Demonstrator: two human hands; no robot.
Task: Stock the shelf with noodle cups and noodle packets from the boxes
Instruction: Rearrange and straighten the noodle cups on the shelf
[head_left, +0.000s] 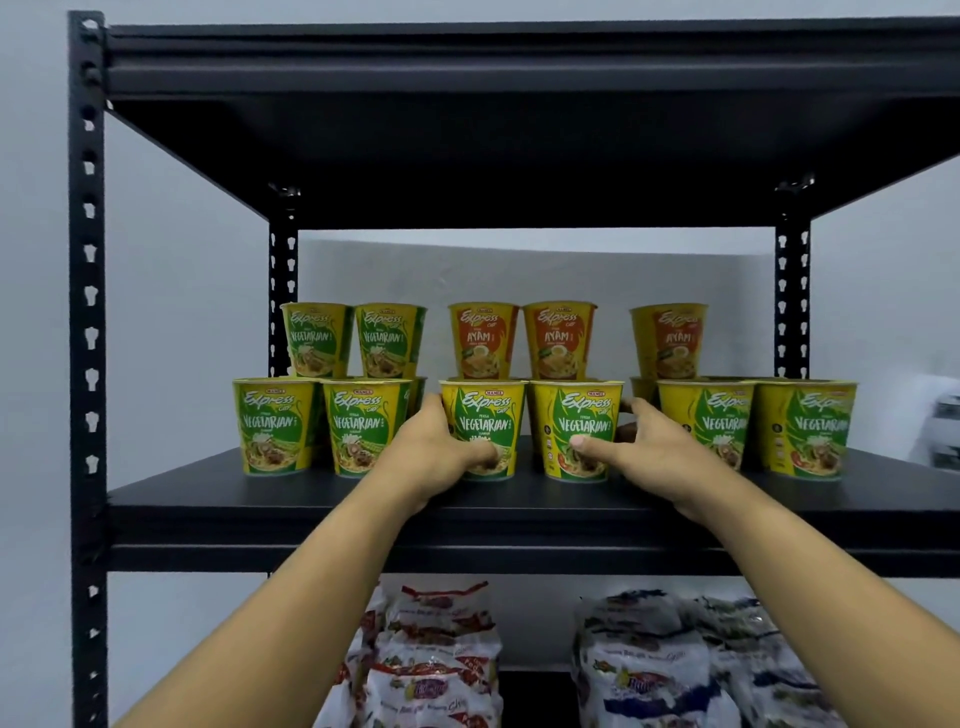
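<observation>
On the black middle shelf (311, 499) stand several yellow noodle cups. My left hand (431, 452) grips a green-labelled Vegetarian cup (485, 415) in the front row, thumb across its front. My right hand (644, 447) grips the Vegetarian cup (579, 415) beside it, thumb on its label. Both cups stand upright on the shelf, touching each other. Two more Vegetarian cups (317, 426) stand to the left and two (758, 426) to the right. A second tier on top holds Vegetarian cups (353, 340) and orange Ayam cups (519, 340).
Noodle packets lie on the shelf below: a red-and-white pile (436, 660) and a blue-and-white pile (675, 665). The rack's black upright (88, 364) stands at the left, and the upper shelf (519, 130) hangs overhead. Pale wall lies behind.
</observation>
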